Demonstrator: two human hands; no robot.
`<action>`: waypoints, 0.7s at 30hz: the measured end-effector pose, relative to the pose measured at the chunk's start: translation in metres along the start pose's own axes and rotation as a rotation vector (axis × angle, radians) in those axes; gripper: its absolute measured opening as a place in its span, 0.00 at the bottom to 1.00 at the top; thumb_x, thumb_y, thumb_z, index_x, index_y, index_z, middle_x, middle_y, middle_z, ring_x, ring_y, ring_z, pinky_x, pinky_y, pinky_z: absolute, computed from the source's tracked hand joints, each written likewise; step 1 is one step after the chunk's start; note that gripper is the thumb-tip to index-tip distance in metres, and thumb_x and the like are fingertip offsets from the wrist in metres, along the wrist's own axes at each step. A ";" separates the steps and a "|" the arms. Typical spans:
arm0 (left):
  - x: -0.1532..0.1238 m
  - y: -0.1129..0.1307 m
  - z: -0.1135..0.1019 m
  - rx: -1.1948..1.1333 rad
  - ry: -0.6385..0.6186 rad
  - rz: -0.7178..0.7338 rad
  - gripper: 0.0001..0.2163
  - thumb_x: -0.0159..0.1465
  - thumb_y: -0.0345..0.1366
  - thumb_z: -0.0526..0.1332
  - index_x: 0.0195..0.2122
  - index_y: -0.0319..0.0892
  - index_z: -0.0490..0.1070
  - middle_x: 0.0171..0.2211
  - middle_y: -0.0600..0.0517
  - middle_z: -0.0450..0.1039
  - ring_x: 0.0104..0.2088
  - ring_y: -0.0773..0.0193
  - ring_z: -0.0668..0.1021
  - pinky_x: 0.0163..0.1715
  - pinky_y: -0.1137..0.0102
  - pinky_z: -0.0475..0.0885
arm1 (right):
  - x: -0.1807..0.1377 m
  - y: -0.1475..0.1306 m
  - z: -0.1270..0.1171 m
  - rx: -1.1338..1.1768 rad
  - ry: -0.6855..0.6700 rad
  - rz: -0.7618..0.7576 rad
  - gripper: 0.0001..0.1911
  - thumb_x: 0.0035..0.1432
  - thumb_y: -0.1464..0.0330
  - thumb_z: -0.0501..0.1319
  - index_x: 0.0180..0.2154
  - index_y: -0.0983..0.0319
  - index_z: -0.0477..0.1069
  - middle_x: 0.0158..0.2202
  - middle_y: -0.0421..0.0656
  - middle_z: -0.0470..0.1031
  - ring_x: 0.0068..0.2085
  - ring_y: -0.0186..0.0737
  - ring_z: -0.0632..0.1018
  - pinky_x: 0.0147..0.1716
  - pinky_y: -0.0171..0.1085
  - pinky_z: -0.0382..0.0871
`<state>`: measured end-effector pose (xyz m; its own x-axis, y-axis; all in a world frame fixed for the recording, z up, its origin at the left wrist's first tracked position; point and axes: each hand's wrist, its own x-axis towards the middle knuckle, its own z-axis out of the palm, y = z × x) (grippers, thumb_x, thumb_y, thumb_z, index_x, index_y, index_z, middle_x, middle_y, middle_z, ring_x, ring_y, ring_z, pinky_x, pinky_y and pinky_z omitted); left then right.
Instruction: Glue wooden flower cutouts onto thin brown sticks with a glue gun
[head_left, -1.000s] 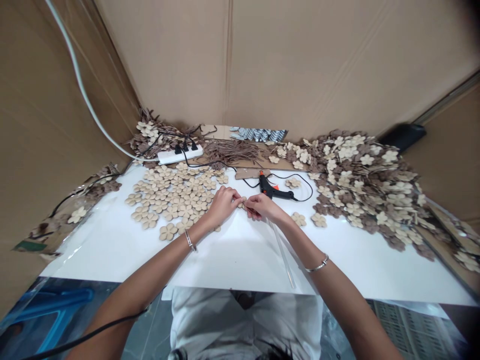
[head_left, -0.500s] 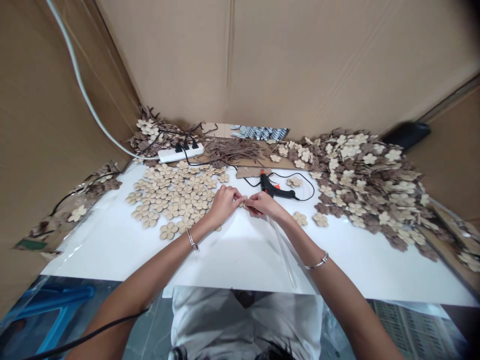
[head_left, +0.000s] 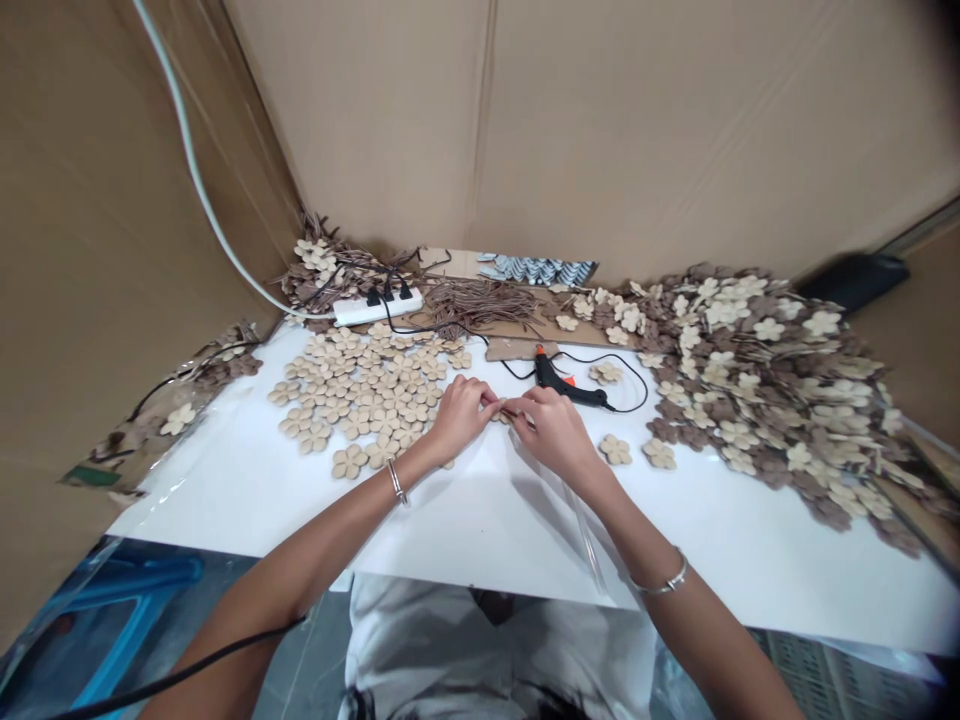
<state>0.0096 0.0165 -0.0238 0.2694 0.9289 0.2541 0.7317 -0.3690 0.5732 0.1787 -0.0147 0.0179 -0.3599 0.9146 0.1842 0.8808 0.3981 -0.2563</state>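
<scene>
My left hand (head_left: 459, 412) and my right hand (head_left: 553, 428) meet at the middle of the white table (head_left: 465, 520), fingers pinched together on a small tan paper flower (head_left: 504, 410) between them. The flower is mostly hidden by the fingertips. A spread of flat tan flowers (head_left: 367, 385) lies just left of my left hand. A black and orange glue gun (head_left: 566, 385) lies on the table right behind my hands. A clear glue stick (head_left: 581, 525) rests under my right forearm.
A large heap of brown and cream flowers (head_left: 757, 370) fills the right side. A white power strip (head_left: 375, 306) and a bundle of brown sticks (head_left: 480, 298) lie at the back. Two loose flowers (head_left: 637, 450) sit right of my hands. Cardboard walls enclose the table.
The camera view has shifted slightly, so everything sits a little further right. Both hands stay pinched together on the small flower, with my right hand turned a bit more over it.
</scene>
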 end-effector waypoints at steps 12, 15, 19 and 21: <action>0.000 -0.001 0.002 -0.029 0.014 -0.018 0.06 0.64 0.38 0.62 0.33 0.42 0.75 0.36 0.50 0.77 0.43 0.57 0.70 0.45 0.64 0.65 | -0.006 -0.004 0.007 -0.324 -0.112 -0.120 0.17 0.61 0.74 0.55 0.49 0.60 0.75 0.41 0.51 0.74 0.44 0.49 0.68 0.38 0.43 0.51; 0.000 -0.001 0.002 -0.024 0.017 -0.018 0.06 0.64 0.38 0.63 0.33 0.42 0.75 0.36 0.50 0.77 0.43 0.56 0.70 0.45 0.64 0.65 | -0.008 -0.003 0.008 -0.347 -0.105 -0.133 0.17 0.61 0.74 0.55 0.49 0.59 0.74 0.42 0.51 0.74 0.45 0.49 0.68 0.37 0.43 0.50; -0.001 0.000 0.001 -0.025 0.005 -0.024 0.06 0.64 0.38 0.62 0.33 0.42 0.75 0.36 0.50 0.77 0.43 0.56 0.71 0.45 0.64 0.65 | -0.009 0.000 0.007 -0.300 -0.058 -0.120 0.18 0.61 0.74 0.55 0.50 0.58 0.74 0.44 0.50 0.74 0.45 0.48 0.67 0.38 0.43 0.50; -0.001 0.000 0.000 -0.030 0.007 -0.020 0.06 0.64 0.38 0.62 0.33 0.42 0.75 0.36 0.49 0.77 0.43 0.56 0.71 0.45 0.63 0.66 | -0.008 0.002 0.007 -0.245 -0.011 -0.097 0.18 0.61 0.73 0.54 0.50 0.57 0.74 0.46 0.49 0.74 0.45 0.47 0.67 0.40 0.43 0.51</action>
<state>0.0096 0.0154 -0.0244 0.2498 0.9360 0.2479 0.7178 -0.3508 0.6015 0.1815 -0.0207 0.0088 -0.4485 0.8743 0.1856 0.8897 0.4565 0.0000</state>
